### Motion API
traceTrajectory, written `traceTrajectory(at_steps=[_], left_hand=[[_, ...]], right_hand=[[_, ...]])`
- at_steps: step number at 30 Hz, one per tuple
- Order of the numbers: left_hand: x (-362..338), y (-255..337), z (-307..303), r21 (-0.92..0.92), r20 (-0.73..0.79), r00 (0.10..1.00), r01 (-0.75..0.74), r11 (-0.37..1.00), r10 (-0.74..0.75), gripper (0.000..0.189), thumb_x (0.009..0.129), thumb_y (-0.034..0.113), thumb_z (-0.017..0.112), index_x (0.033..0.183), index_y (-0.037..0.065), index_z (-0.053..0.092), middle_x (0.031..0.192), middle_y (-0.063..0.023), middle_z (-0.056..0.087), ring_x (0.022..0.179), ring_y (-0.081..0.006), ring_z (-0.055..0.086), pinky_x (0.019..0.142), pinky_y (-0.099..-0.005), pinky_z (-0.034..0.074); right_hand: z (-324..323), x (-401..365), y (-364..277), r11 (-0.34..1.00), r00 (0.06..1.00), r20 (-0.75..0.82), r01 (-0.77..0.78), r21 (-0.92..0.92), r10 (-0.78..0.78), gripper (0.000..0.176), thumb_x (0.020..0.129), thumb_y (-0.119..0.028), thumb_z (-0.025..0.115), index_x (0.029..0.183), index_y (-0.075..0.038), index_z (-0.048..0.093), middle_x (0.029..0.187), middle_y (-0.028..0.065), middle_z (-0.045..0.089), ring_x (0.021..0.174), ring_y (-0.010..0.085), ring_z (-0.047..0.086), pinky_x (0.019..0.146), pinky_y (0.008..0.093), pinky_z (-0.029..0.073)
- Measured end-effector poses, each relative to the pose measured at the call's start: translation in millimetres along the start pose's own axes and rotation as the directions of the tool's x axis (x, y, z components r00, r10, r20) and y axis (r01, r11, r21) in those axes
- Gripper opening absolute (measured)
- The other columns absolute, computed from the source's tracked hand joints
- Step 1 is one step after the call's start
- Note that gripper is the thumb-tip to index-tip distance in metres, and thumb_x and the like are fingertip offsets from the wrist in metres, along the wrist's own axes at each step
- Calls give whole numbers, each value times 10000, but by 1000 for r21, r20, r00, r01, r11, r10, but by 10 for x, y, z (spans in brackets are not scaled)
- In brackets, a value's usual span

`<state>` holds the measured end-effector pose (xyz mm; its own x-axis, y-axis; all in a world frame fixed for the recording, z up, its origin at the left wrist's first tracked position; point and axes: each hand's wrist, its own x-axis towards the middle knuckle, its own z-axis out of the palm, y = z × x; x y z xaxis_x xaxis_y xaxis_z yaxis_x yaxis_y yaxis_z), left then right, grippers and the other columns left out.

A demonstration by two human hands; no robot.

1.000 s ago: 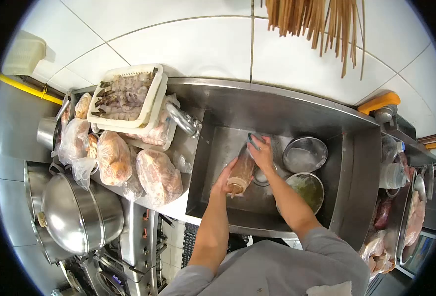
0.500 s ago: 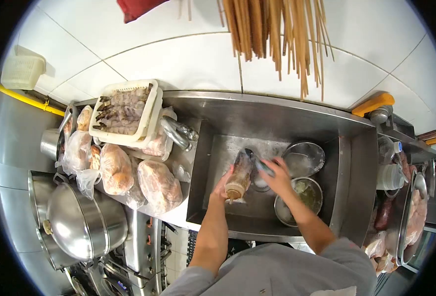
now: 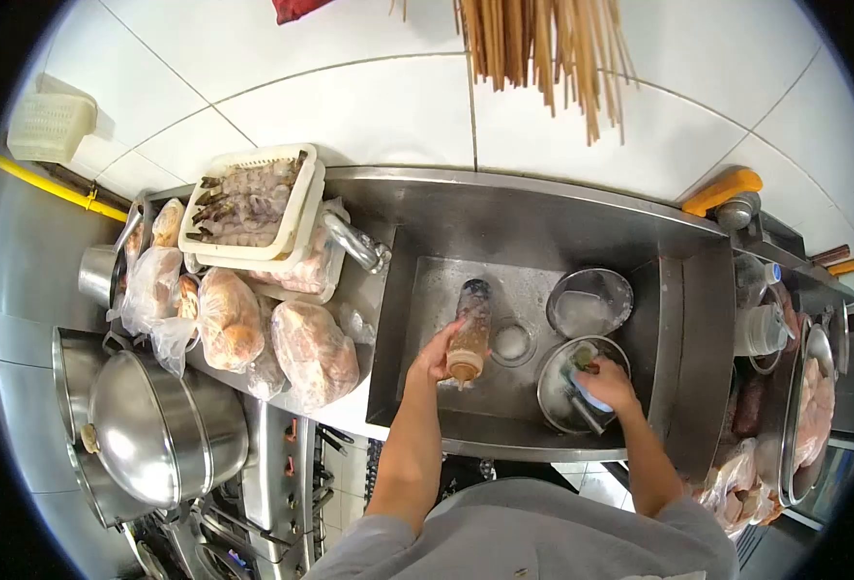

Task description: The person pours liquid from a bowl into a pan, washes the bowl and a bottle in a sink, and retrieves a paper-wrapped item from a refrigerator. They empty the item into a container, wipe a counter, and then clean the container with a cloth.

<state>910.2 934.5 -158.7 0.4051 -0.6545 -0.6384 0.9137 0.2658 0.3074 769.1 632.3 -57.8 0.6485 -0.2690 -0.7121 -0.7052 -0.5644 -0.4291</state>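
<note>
My left hand (image 3: 439, 353) is wrapped round a squeeze bottle (image 3: 471, 333) with brownish residue inside, its nozzle end towards me. The bottle is over the floor of a metal sink (image 3: 427, 406). Over at the right, my right hand (image 3: 609, 383) is closed on a blue-green scrubbing pad (image 3: 593, 394), dipped into the nearer metal bowl (image 3: 543, 401). A handle-like metal piece also shows beside the pad. Behind that bowl sits a second metal bowl (image 3: 630, 304) holding cloudy, soapy water. A round drain (image 3: 512, 341) lies between the bottle and the bowls.
Left of the sink are a white basket (image 3: 296, 242) of shrimp, bagged meat (image 3: 313, 356), a metal tap (image 3: 357, 242) and a large lidded pot (image 3: 156, 430). Wooden sticks (image 3: 543, 58) hang above. A tray of raw meat (image 3: 814, 416) and plastic bottles (image 3: 761, 329) stand at the right.
My right hand has moved from beside the bottle, right and towards me, into the nearer bowl with the pad. The bottle stays in my left hand, now more upright in view.
</note>
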Motion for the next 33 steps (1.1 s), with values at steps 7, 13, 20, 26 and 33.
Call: traceTrajectory(at_steps=[7, 13, 20, 26, 33], left_hand=[[-94, 81, 101, -109, -151, 989, -28, 994, 11, 604, 863, 543, 579, 1206, 47, 551, 1072, -135, 630, 910, -317, 651, 761, -473, 553], [34, 195, -48, -120, -68, 998, -11, 993, 3, 540, 907, 523, 517, 1194, 67, 558, 1070, -130, 643, 894, -308, 649, 751, -481, 553], [74, 200, -68, -129, -29, 1000, -3, 992, -1, 629, 873, 596, 519, 1208, 65, 552, 1018, -109, 648, 882, -276, 646, 745, -417, 557], [-68, 53, 105, -37, -78, 996, 37, 999, -40, 731, 827, 584, 591, 1275, 16, 486, 1100, -161, 593, 914, -317, 630, 807, -425, 543], [-74, 160, 202, -85, -27, 996, 80, 993, -82, 656, 869, 423, 552, 1342, -8, 403, 1203, -207, 534, 1010, -367, 606, 825, -446, 545]], right_hand=[[1123, 672, -1286, 467, 403, -452, 884, -35, -796, 381, 772, -226, 739, 1136, -130, 677, 1190, 171, 542, 1089, 327, 544, 903, 390, 451], [1213, 1273, -1541, 650, 501, -666, 759, 32, -553, 269, 739, -248, 771, 927, -61, 724, 959, 185, 614, 859, 337, 619, 746, 392, 508], [1118, 1515, -1585, 639, 520, -604, 769, 23, -604, 222, 778, -208, 729, 916, -36, 709, 891, 183, 633, 895, 321, 611, 770, 377, 486], [286, 468, -804, 697, 572, -531, 716, -49, -625, 348, 781, -266, 716, 1103, -141, 677, 1085, 184, 593, 992, 337, 592, 860, 375, 481], [449, 307, 744, 940, 985, -138, 52, -337, -103, 409, 811, -249, 625, 1172, -57, 600, 1106, 263, 578, 1038, 373, 590, 880, 434, 475]])
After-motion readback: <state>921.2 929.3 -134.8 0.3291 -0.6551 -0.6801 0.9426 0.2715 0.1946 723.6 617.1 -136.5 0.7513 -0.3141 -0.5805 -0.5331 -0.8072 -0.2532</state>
